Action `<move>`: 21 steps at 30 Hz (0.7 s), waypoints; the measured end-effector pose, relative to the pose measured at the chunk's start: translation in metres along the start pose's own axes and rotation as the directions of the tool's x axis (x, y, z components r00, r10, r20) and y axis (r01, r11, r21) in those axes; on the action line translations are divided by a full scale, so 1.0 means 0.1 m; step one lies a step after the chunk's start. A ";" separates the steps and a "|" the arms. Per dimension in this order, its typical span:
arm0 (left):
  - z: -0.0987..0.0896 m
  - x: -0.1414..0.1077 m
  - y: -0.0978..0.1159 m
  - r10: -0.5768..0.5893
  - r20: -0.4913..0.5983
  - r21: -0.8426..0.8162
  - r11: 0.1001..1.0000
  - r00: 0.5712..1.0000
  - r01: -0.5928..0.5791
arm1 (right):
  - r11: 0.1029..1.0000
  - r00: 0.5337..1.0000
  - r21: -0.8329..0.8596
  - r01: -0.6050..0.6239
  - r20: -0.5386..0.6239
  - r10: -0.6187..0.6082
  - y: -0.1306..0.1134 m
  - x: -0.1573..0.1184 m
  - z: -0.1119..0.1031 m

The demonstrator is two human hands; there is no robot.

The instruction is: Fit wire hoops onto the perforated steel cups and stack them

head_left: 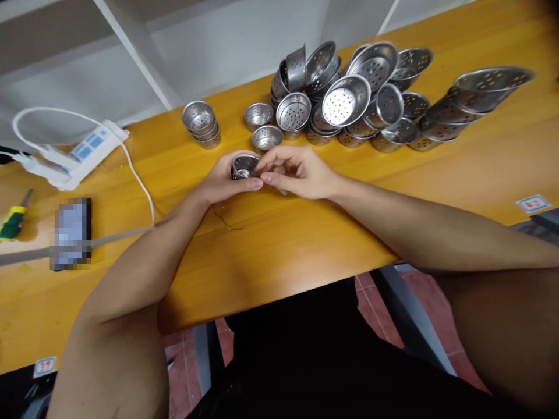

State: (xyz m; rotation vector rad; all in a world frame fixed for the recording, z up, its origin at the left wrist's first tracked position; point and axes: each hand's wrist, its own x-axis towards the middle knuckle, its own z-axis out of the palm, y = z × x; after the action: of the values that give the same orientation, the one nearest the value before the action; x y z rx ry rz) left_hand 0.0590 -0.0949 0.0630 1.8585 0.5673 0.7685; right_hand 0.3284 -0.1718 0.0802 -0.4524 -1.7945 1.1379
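My left hand [222,180] is wrapped round a small perforated metal cup [245,165], its opening facing up. At the cup's right rim, my right hand [301,171] has its thumb and fingers bent together in a pinch; whatever lies between them is too small to make out. A thin curved wire [227,223] shows on the table just below my left hand. Behind the hands stand two more small perforated cups, the nearer cup [267,138] and the farther cup [258,115].
Several perforated metal cups [345,102] are heaped at the back right, with a leaning stack [463,110] beyond. A short cup stack [201,123] stands back left. A white power strip [94,152], a blurred phone [72,233] and a green-yellow screwdriver [14,221] lie left.
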 end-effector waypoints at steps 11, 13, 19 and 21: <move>0.08 -0.05 -0.03 0.054 0.026 -0.050 0.997 0.998 -0.053 | 0.967 0.992 0.222 -0.125 0.045 0.118 -0.09 0.02 0.12; 0.09 -0.06 -0.03 0.058 0.032 -0.066 0.996 0.998 -0.056 | 0.962 0.989 0.229 -0.149 0.039 0.144 -0.09 0.02 0.12; 0.10 -0.06 -0.02 0.042 0.031 -0.098 0.994 0.999 -0.039 | 0.960 0.985 0.224 -0.169 0.018 0.170 -0.07 0.03 0.12; 0.10 -0.06 -0.02 0.040 0.034 -0.107 0.994 0.999 -0.037 | 0.961 0.984 0.216 -0.174 0.012 0.175 -0.07 0.03 0.13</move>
State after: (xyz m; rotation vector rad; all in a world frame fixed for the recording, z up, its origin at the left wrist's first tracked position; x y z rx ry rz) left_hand 0.0623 -0.1046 0.0565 1.7856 0.4596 0.7740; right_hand 0.3175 -0.1798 0.0859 -0.4904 -1.6253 1.4358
